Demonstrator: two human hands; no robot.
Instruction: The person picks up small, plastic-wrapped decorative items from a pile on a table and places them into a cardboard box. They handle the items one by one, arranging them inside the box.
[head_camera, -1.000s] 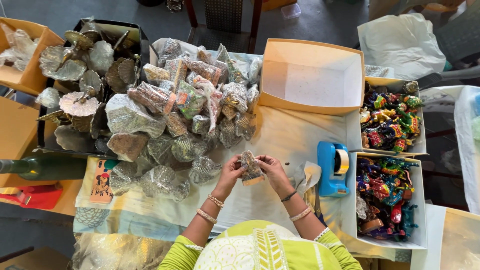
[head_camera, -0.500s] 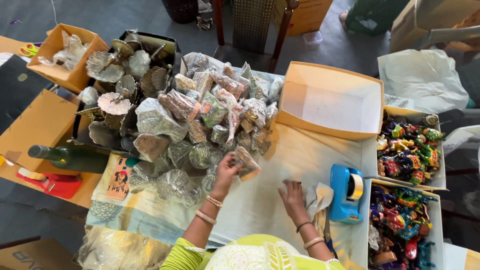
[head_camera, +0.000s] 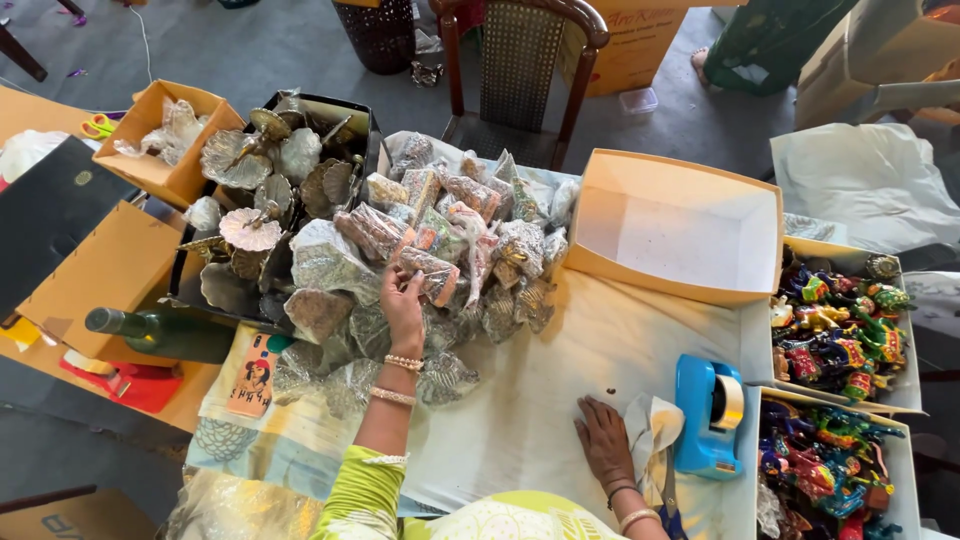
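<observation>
The wrapped packet under the left hand is clear, glossy plastic film, crinkled, like the heap of packets around it. At ten o'clock the leaf-shaped pieces look like dull silvery metal. The surface wears a matt, creased white cloth. At one o'clock the open box is smooth, matt cardboard. At four o'clock the blue tape dispenser is shiny plastic; at nine o'clock the green bottle is glossy glass.

Craft packing workshop, cartons, wrapped trinkets, tape dispenser
</observation>
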